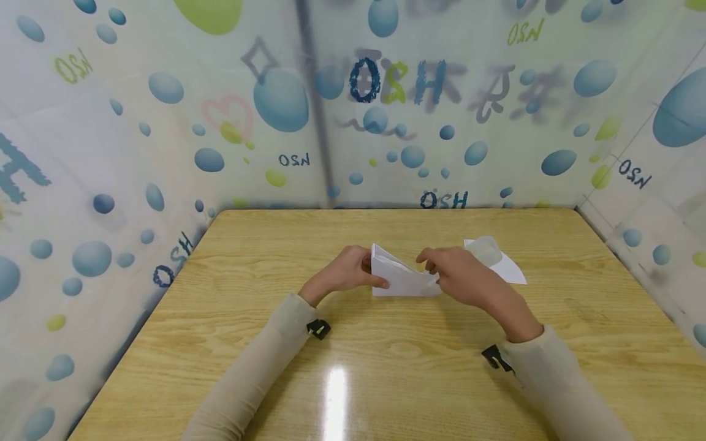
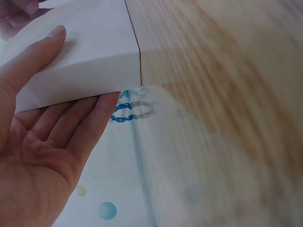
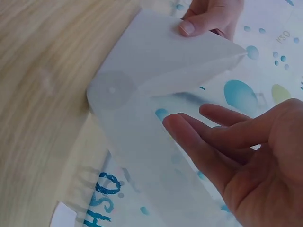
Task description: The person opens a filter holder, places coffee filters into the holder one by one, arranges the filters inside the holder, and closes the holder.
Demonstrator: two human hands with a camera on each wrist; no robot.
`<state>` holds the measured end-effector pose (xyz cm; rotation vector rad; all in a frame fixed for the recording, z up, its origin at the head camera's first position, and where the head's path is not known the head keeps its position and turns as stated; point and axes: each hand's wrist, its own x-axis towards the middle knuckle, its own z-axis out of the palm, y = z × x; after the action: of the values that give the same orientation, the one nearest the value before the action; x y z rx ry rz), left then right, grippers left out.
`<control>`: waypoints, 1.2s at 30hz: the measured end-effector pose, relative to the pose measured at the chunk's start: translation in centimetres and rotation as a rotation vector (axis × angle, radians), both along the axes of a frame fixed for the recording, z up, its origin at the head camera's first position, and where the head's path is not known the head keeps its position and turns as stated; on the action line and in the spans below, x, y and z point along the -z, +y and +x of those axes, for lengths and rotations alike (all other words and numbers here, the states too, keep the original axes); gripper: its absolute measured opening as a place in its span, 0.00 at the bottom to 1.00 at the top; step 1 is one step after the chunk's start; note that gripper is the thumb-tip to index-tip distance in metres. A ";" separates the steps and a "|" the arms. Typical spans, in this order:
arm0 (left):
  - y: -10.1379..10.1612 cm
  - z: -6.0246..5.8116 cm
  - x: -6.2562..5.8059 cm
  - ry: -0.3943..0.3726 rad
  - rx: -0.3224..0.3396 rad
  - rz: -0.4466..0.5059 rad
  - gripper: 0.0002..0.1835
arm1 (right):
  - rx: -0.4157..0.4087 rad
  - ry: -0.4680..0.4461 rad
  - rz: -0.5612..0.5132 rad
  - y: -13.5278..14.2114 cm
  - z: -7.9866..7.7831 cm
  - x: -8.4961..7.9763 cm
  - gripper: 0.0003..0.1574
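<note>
A white, box-like paper packet (image 1: 399, 283) stands on the table in the head view, its upper edge gaping. My left hand (image 1: 349, 269) grips its left end, thumb on the near face and fingers behind. The left wrist view shows a squared side and finely textured face on the packet (image 2: 94, 47). At the other end is my right hand (image 1: 463, 275), fingers loosely bent by the packet's low corner. In the right wrist view those fingertips lie beside a translucent strip (image 3: 151, 161) running from the packet, and a round greyish patch (image 3: 112, 90) marks its corner.
Behind my right hand lie a white paper piece (image 1: 512, 271) and a translucent, rounded piece (image 1: 485, 252) overlapping it. The wooden table (image 1: 276, 245) meets patterned fabric walls (image 1: 353, 122) at the back and sides. Dark clips (image 1: 318, 329) sit at both cuffs.
</note>
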<state>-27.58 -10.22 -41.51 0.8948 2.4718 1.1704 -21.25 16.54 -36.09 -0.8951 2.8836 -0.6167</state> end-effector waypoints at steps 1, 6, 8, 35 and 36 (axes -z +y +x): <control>0.0 0.0 0.0 -0.001 -0.001 0.000 0.19 | 0.000 0.018 -0.004 0.1 0.1 -0.3 0.28; 0.0 0.0 -0.1 -0.002 -0.003 -0.002 0.18 | 0.017 0.113 -0.065 0.9 0.4 -1.5 0.19; 0.0 0.1 -0.2 -0.003 -0.001 -0.003 0.19 | 0.032 0.140 -0.103 1.2 0.5 -1.8 0.16; 0.0 0.0 0.0 0.006 0.001 -0.005 0.18 | 0.365 0.360 -0.287 9.8 1.0 -5.2 0.13; 0.0 0.1 0.0 0.007 0.000 -0.004 0.18 | 0.385 0.339 -0.291 10.3 0.9 -5.1 0.14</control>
<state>-27.53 -10.20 -41.54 0.8993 2.4787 1.1636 -20.35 26.82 -30.97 -0.5019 3.3695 -1.0288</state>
